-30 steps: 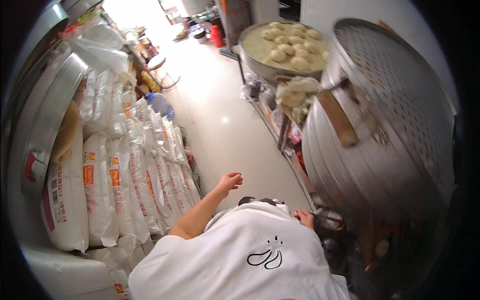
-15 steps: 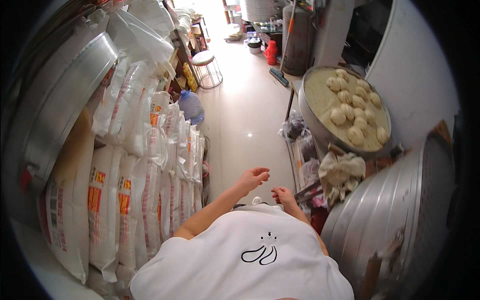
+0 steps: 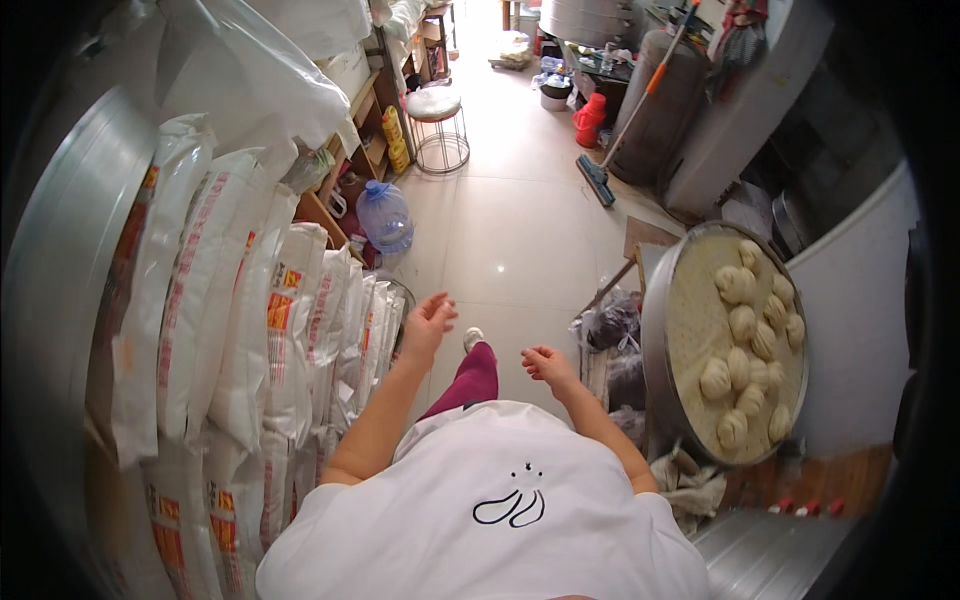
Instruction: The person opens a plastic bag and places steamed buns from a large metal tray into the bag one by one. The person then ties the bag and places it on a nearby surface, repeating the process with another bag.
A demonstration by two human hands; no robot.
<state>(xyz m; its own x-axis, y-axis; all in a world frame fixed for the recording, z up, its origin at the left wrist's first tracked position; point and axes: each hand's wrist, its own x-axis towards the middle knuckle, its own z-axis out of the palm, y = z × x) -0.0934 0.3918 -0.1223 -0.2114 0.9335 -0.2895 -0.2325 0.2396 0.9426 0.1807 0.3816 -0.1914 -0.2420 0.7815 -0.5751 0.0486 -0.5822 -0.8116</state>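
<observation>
Sacks point(image 3: 300, 310) and one bun tray point(image 3: 655, 335) flank our two empty, loosely curled hands point(image 3: 430, 320) point(image 3: 548, 367), with one stool point(image 3: 435, 104), one broom point(image 3: 596, 181) ahead.

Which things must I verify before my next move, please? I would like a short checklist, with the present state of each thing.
1. Left hand free: ok, it appears to hold nothing.
2. Right hand free, apart from the dark plastic bags: ok, it looks empty, with a gap between.
3. White sacks steady: cannot tell; they are stacked along the left side, but their support is mostly hidden.
4. Pale buns inside the rim of the round pan: ok, all those visible.
5. Broom off the floor: not ok, its head rests on the floor ahead, toward the right.
</observation>
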